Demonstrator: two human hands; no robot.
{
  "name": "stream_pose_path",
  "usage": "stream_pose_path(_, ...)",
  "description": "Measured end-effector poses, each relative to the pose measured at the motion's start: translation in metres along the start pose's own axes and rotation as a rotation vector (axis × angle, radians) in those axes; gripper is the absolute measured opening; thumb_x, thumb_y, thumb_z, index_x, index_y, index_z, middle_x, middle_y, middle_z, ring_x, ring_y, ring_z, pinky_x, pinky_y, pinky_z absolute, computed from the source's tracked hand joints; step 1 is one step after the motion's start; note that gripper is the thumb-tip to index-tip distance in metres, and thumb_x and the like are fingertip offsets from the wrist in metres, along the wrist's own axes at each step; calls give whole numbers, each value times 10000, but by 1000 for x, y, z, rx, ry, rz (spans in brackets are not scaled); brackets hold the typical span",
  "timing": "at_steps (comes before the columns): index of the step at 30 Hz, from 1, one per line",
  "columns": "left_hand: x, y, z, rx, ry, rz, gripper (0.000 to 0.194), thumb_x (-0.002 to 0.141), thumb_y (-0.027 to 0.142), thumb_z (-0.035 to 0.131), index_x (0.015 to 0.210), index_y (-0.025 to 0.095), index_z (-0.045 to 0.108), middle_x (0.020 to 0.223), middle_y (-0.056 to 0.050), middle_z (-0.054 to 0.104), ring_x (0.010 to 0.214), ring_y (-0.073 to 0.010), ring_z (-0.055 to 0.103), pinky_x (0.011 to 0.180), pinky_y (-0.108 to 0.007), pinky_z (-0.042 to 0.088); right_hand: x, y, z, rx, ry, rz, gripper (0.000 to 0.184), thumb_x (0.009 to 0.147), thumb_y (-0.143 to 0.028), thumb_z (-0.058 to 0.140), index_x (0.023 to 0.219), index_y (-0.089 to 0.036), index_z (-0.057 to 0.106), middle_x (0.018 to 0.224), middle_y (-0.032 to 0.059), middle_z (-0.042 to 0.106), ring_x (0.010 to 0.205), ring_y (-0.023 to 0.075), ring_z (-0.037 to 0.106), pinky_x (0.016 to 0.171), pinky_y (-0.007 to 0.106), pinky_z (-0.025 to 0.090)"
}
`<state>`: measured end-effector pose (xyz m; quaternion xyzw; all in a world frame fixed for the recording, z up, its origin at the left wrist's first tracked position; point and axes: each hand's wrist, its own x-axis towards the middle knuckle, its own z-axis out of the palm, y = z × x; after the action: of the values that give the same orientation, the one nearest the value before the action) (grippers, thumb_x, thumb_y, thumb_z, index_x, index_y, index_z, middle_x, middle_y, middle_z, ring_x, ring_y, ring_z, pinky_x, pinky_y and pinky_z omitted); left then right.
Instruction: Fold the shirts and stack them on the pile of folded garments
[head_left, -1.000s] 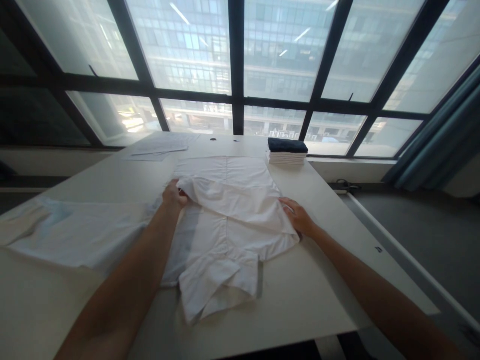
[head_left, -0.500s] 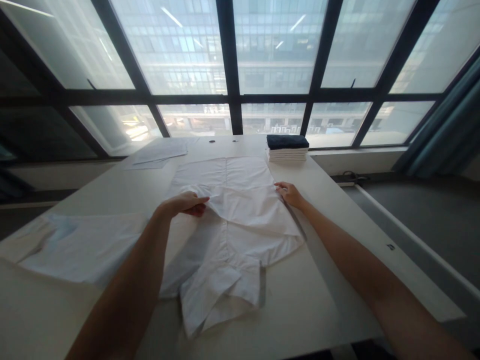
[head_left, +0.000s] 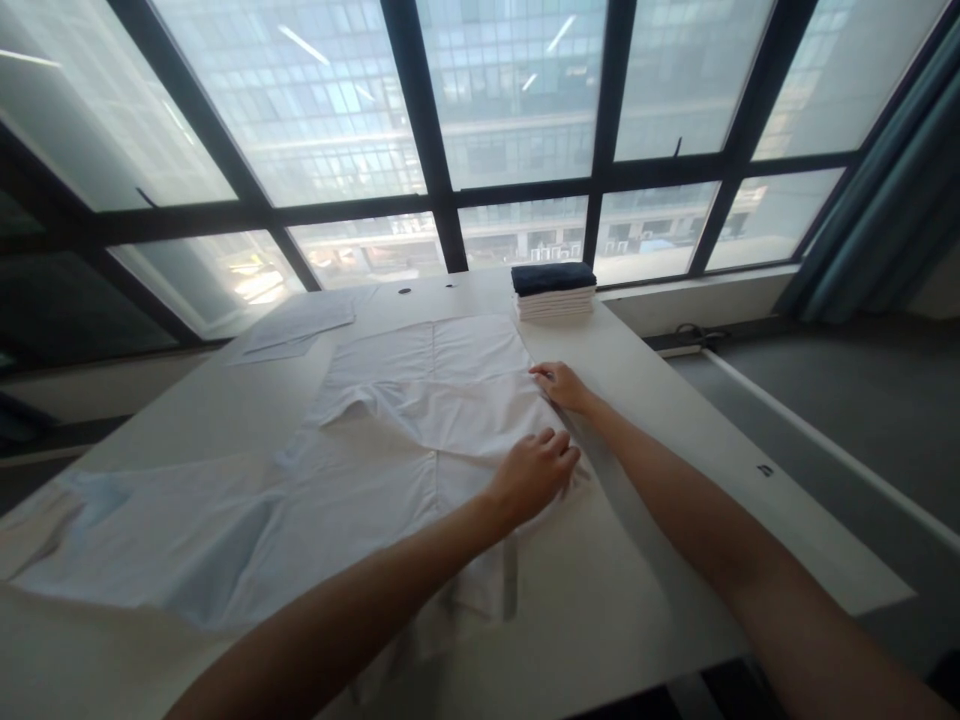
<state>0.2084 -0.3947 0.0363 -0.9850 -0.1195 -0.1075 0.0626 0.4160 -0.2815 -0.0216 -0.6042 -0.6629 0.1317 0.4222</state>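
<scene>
A white shirt [head_left: 420, 400] lies spread on the white table [head_left: 652, 400], with one sleeve folded across its middle. My left hand [head_left: 534, 472] rests flat on the shirt's near right part, fingers spread over the cloth. Farther back, my right hand [head_left: 559, 386] presses on the shirt's right edge with its fingers slightly bent. Neither hand lifts any cloth. My left forearm crosses the shirt's lower part and hides it.
A stack of folded white garments with a dark one on top [head_left: 555, 290] stands at the table's far right corner. A pale blue cloth [head_left: 150, 540] lies at the left. Papers [head_left: 300, 325] lie at the far left. The table's right edge drops to a grey floor.
My left hand let go of the sleeve fold near the shirt's left side and slid right across the shirt. My right hand stayed at the right edge. The view turned slightly.
</scene>
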Motion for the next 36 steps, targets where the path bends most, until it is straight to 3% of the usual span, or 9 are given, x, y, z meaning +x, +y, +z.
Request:
stream_pose_path(8,-17,-17,1,-88,36,91,170,980,200,552,844,215,652,904,-73,660,849,-209,591,759,-347,455,-2,-7,-2,-226,-54,-90,224,932,-264,662,1089,-181,798,1011,102,781,1009,256,678,1008,354,459)
stream_pose_path(11,-28,-24,-1,-237,34,21,143,990,227,550,921,221,675,935,-54,693,872,-191,623,808,-326,465,-3,-9,-3,-263,-63,-77,227,934,-266,661,1086,-170,800,976,104,765,984,253,657,975,342,454)
stream_pose_path(14,-50,-53,-9,-392,154,-316,162,997,267,506,989,229,663,935,-43,706,851,-179,644,811,-312,493,-3,-9,-4,-267,-66,-56,242,938,-259,644,1097,-158,795,989,101,764,969,232,653,948,313,455)
stream_pose_path(19,-123,-142,-31,-610,225,-1167,113,939,323,535,920,212,527,693,9,623,573,-153,606,540,-245,488,-2,-5,-2,-263,-57,-32,247,938,-234,613,1081,-156,799,1037,100,775,996,215,663,950,278,448)
stream_pose_path(23,-176,-187,-49,-901,394,-1493,334,910,324,676,1147,241,455,763,43,611,499,-119,617,513,-241,538,-1,0,1,-269,-39,-34,258,949,-248,599,1075,-154,803,1056,106,779,1014,228,668,952,285,447)
stream_pose_path(25,-183,-199,-55,-1143,548,-1496,424,903,295,721,1231,266,454,871,19,631,606,-139,693,603,-290,601,-1,1,2,-278,-40,-40,264,957,-254,591,1080,-153,803,1059,107,781,1016,231,670,951,287,445)
stream_pose_path(28,-172,-215,-55,-1388,716,-1479,261,932,210,677,1166,189,565,927,-31,656,714,-149,711,676,-292,619,-2,0,0,-282,-51,-42,273,976,-244,567,1084,-157,802,1074,106,781,1031,225,671,958,279,439)
stream_pose_path(32,-144,-247,-49,-1133,889,-1512,122,940,92,623,1060,96,640,854,-27,660,667,-103,645,645,-238,581,-2,-3,-2,-271,-62,-45,276,991,-214,541,1076,-167,799,1101,101,777,1051,209,671,968,265,432)
stream_pose_path(36,-124,-278,-56,-967,955,-1326,372,880,20,696,1239,86,625,887,32,663,720,-53,620,712,-193,560,-2,-4,-2,-295,-68,-38,275,1010,-250,539,1075,-180,797,1096,100,774,1055,210,666,972,275,427)
